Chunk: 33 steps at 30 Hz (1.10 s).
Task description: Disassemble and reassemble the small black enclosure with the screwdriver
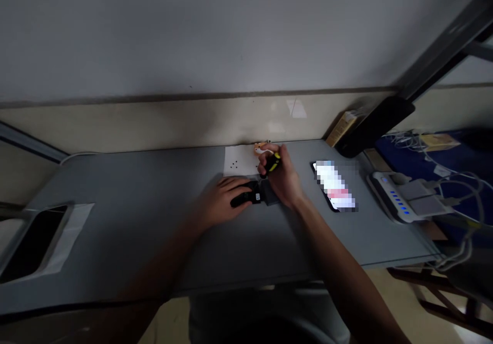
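Observation:
My right hand is closed around the black and yellow handle of what looks like a screwdriver; its tip is hidden. Beneath that hand lies a dark flat piece. Just left of it, my left hand wraps over a small black device with a pale label and holds it against the table. The device's exact kind cannot be made out. Beyond both hands is a white sheet of paper bearing several tiny black pieces, perhaps screws. A small orange and white figure stands behind my right fingers.
A lit phone lies to the right, with a power strip and white cables past it. A black case and a yellow box lean at the back right. A dark-screened tablet rests at the left. The wall bounds the grey table.

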{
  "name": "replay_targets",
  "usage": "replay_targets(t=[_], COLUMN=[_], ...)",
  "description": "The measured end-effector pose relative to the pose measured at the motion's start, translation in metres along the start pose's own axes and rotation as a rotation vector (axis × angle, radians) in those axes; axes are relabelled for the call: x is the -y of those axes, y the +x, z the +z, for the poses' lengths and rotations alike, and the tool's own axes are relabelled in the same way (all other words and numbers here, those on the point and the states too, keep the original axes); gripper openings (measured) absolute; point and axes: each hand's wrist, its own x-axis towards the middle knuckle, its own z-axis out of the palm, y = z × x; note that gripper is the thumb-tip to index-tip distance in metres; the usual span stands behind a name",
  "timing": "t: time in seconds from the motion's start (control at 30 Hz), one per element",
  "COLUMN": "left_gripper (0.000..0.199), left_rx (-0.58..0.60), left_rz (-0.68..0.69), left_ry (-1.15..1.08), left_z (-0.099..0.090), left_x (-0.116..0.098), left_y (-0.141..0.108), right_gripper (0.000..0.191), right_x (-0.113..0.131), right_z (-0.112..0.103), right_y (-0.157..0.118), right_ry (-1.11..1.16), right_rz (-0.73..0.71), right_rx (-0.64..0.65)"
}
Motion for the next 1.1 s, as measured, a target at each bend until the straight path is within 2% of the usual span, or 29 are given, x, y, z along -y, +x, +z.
replay_targets(t=[0.1,0.2,0.33,0.53,0.73,0.93,1.0,1.1], left_gripper=[0.02,0.022,0.022,0.021,0.022,0.024,0.024,0.023], left_rx=[0.006,0.013,0.019,0.009,0.031,0.055,0.056,0.062], left_rz=[-0.002,-0.001,0.008,0.028,0.036,0.032,0.043,0.039], left_ry=[0.011,0.016,0.028,0.051,0.039,0.075,0.081,0.069], left_z=[0.0005,0.0016,0.0019,0.0007,0.0001,0.0003,0.0002,0.0003], left_x=[0.0004,0.0018,0.0028,0.0024,0.0035,0.0036,0.0034,0.0036], left_y=[-0.0009,-0.0025,-0.0035,-0.0011,-0.0016,-0.003,-0.0027,-0.0019], right_gripper=[0.053,0.058,0.057,0.053,0.059,0.052,0.049,0.057], right_x=[0.0013,0.0011,0.0005,0.0017,-0.0012,-0.0007,-0.0013,-0.0032], right_z=[-0.0031,-0.0071,-0.006,0.001,0.0001,0.0014,0.0009,0.0001], right_y=[-0.0011,-0.0026,-0.0019,-0.0005,-0.0055,-0.0071,-0.0067,-0.006], right_ry=[0.005,0.018,-0.074,0.027,-0.158,-0.297,-0.244,-0.102], right_rz=[0.003,0.014,-0.027,-0.004,-0.058,-0.207,-0.181,-0.079], right_rx=[-0.009,-0.001,0.037,-0.009,-0.059,-0.041,-0.05,-0.062])
